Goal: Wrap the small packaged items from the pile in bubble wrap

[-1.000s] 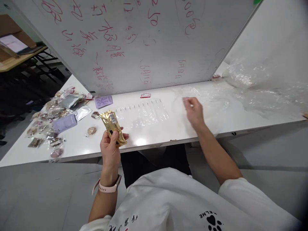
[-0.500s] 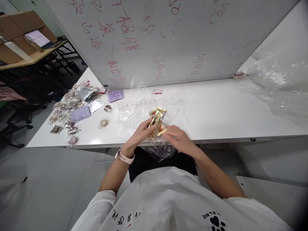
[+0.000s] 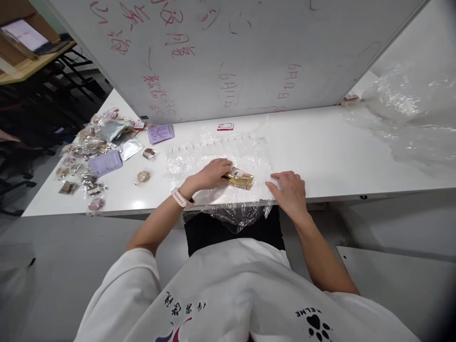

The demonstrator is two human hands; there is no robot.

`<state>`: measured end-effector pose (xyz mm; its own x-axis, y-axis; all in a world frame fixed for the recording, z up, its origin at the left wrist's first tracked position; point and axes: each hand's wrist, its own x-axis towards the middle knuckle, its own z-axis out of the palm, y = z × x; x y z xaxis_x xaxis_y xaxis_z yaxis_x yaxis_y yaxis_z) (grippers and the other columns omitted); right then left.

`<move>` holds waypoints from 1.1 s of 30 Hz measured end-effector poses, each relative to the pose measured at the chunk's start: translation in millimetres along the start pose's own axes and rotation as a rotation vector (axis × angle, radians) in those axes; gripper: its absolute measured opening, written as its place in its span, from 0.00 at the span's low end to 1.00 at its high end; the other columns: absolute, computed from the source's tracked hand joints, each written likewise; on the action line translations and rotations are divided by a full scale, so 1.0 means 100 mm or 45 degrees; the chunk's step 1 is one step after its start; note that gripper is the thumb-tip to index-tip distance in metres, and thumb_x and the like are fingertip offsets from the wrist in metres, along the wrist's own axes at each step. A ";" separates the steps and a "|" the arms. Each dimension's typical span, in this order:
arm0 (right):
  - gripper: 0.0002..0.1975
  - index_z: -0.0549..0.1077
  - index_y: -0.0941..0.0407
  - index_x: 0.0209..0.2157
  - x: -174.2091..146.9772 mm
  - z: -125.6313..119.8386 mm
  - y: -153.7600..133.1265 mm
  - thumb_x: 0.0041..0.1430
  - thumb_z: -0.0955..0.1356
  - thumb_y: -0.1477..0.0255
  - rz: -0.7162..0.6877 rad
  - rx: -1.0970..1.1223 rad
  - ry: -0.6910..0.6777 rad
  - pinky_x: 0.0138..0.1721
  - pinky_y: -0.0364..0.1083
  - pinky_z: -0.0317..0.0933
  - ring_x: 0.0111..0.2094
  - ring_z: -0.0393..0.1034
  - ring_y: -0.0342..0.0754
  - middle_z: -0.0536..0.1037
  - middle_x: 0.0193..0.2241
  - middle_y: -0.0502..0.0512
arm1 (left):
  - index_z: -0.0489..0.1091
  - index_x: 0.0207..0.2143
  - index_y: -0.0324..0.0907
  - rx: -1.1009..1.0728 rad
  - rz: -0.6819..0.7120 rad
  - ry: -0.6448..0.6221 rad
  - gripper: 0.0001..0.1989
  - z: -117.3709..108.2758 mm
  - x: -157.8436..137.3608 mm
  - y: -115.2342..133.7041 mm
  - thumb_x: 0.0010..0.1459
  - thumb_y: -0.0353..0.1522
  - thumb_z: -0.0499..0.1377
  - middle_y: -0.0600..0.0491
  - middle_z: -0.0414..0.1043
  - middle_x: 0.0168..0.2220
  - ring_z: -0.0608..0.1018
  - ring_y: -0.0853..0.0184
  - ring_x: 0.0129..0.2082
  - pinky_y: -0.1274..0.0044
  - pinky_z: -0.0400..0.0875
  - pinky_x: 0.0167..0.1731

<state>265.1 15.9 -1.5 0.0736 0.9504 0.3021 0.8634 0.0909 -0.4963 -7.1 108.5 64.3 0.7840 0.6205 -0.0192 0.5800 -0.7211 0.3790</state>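
Left hand (image 3: 214, 173): curled over gold packet (image 3: 241, 180), grip unclear | right hand (image 3: 288, 192): thumb parted, empty, by clear film (image 3: 237, 213)

glossy foil packet (image 3: 243, 181), crinkled plastic sheet (image 3: 210, 154)

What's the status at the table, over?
Left hand on gold packaging. Right hand open, near clear film. Film beneath packaging, overhanging table edge.

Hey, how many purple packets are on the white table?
2: one purple packet near the whiteboard, another purple packet on the right side of the pile of wrapped packages. More may be hidden under the pile.
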 end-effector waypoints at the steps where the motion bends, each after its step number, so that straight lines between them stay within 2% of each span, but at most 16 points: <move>1: 0.12 0.77 0.54 0.41 0.06 -0.03 0.03 0.62 0.66 0.63 0.003 0.116 -0.067 0.43 0.55 0.65 0.40 0.70 0.55 0.78 0.40 0.60 | 0.70 0.35 0.41 -0.009 0.007 -0.017 0.05 0.01 0.01 -0.03 0.56 0.26 0.57 0.44 0.73 0.49 0.73 0.55 0.48 0.65 0.67 0.46; 3: 0.10 0.77 0.54 0.39 0.20 -0.11 0.15 0.61 0.66 0.65 0.050 0.362 -0.127 0.38 0.51 0.66 0.35 0.71 0.50 0.78 0.35 0.55 | 0.70 0.37 0.41 -0.047 -0.012 0.027 0.06 0.05 -0.01 -0.05 0.56 0.26 0.57 0.44 0.73 0.48 0.73 0.56 0.46 0.66 0.67 0.44; 6: 0.11 0.78 0.54 0.40 0.42 -0.22 0.42 0.57 0.69 0.66 0.193 0.528 0.022 0.35 0.48 0.67 0.32 0.70 0.47 0.77 0.32 0.53 | 0.68 0.35 0.41 -0.129 -0.124 0.162 0.02 0.15 -0.07 -0.04 0.57 0.28 0.58 0.45 0.72 0.41 0.72 0.59 0.40 0.70 0.66 0.37; 9: 0.13 0.78 0.54 0.42 0.55 -0.24 0.61 0.54 0.68 0.70 0.248 0.422 0.064 0.36 0.49 0.67 0.30 0.69 0.46 0.76 0.33 0.54 | 0.66 0.36 0.42 -0.199 -0.261 0.302 0.04 0.25 -0.11 0.03 0.58 0.29 0.59 0.49 0.71 0.35 0.69 0.63 0.33 0.73 0.62 0.31; 13: 0.17 0.78 0.55 0.45 0.54 -0.16 0.64 0.54 0.66 0.71 0.194 0.243 0.054 0.40 0.52 0.67 0.30 0.68 0.46 0.76 0.41 0.57 | 0.65 0.44 0.43 -0.338 -0.270 0.449 0.10 0.23 -0.16 0.19 0.59 0.27 0.58 0.50 0.73 0.38 0.72 0.64 0.34 0.75 0.62 0.32; 15: 0.17 0.78 0.55 0.45 0.51 -0.12 0.63 0.55 0.66 0.70 0.184 0.235 0.072 0.40 0.51 0.68 0.31 0.68 0.46 0.76 0.42 0.58 | 0.63 0.48 0.44 -0.519 -0.234 0.425 0.12 0.18 -0.19 0.25 0.61 0.30 0.58 0.50 0.74 0.39 0.74 0.64 0.35 0.75 0.64 0.32; 17: 0.16 0.78 0.55 0.45 0.50 -0.09 0.63 0.55 0.66 0.71 0.185 0.237 0.080 0.39 0.51 0.68 0.30 0.68 0.45 0.76 0.42 0.58 | 0.62 0.51 0.45 -0.631 -0.238 0.290 0.14 0.15 -0.21 0.28 0.63 0.33 0.58 0.52 0.75 0.37 0.75 0.65 0.33 0.75 0.65 0.32; 19: 0.16 0.78 0.55 0.45 0.50 -0.08 0.63 0.56 0.66 0.71 0.181 0.222 0.075 0.39 0.51 0.68 0.30 0.69 0.46 0.76 0.42 0.58 | 0.64 0.49 0.45 -0.568 -0.301 0.135 0.12 0.17 -0.21 0.27 0.63 0.33 0.57 0.53 0.75 0.33 0.75 0.64 0.30 0.74 0.65 0.31; 21: 0.16 0.78 0.55 0.46 0.49 -0.13 0.60 0.57 0.65 0.70 0.148 0.149 0.115 0.41 0.53 0.68 0.33 0.71 0.49 0.76 0.43 0.60 | 0.66 0.47 0.43 -0.359 -0.383 0.121 0.11 0.22 -0.21 0.27 0.63 0.34 0.59 0.50 0.76 0.35 0.75 0.61 0.32 0.71 0.67 0.34; 23: 0.16 0.77 0.55 0.48 0.42 -0.25 0.52 0.61 0.65 0.68 0.056 0.042 0.229 0.47 0.57 0.67 0.42 0.72 0.55 0.76 0.46 0.62 | 0.67 0.48 0.42 -0.112 -0.416 0.302 0.13 0.27 -0.26 0.35 0.62 0.34 0.60 0.43 0.76 0.44 0.76 0.54 0.43 0.64 0.69 0.42; 25: 0.16 0.75 0.53 0.51 0.27 -0.39 0.40 0.65 0.65 0.65 -0.119 -0.019 0.281 0.54 0.61 0.62 0.51 0.70 0.59 0.76 0.49 0.63 | 0.65 0.53 0.42 0.068 -0.345 0.552 0.18 0.35 -0.40 0.51 0.62 0.35 0.61 0.39 0.71 0.55 0.71 0.49 0.55 0.58 0.66 0.51; 27: 0.20 0.71 0.50 0.56 0.04 -0.50 0.30 0.65 0.67 0.60 -0.360 -0.022 0.134 0.58 0.61 0.59 0.57 0.67 0.60 0.75 0.53 0.62 | 0.62 0.58 0.44 0.150 -0.220 0.698 0.23 0.50 -0.62 0.71 0.63 0.38 0.61 0.40 0.65 0.62 0.65 0.49 0.63 0.55 0.60 0.59; 29: 0.27 0.68 0.47 0.60 -0.21 -0.50 0.25 0.61 0.70 0.58 -0.584 -0.061 -0.119 0.60 0.62 0.57 0.62 0.63 0.61 0.71 0.59 0.59 | 0.59 0.62 0.47 0.240 -0.180 0.684 0.28 0.77 -0.91 0.86 0.62 0.38 0.62 0.40 0.61 0.65 0.59 0.48 0.68 0.51 0.52 0.64; 31: 0.26 0.67 0.44 0.61 -0.43 -0.41 0.27 0.62 0.71 0.62 -0.683 -0.157 -0.265 0.63 0.61 0.54 0.65 0.59 0.59 0.68 0.63 0.55 | 0.54 0.67 0.51 0.380 -0.294 0.646 0.35 1.12 -1.18 0.92 0.60 0.33 0.63 0.40 0.58 0.68 0.53 0.45 0.71 0.45 0.44 0.65; 33: 0.21 0.70 0.40 0.59 -0.58 -0.25 0.31 0.65 0.68 0.69 -0.668 -0.214 -0.245 0.63 0.60 0.54 0.63 0.62 0.55 0.70 0.62 0.52 | 0.52 0.69 0.53 0.449 -0.456 0.687 0.39 1.48 -1.41 0.85 0.59 0.30 0.63 0.39 0.56 0.68 0.48 0.44 0.72 0.42 0.42 0.64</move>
<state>300.3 -43.5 -13.6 -0.4636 0.8294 0.3119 0.8284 0.5306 -0.1797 -35.6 -86.0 -37.3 0.3676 0.8365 0.4062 0.8881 -0.4455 0.1136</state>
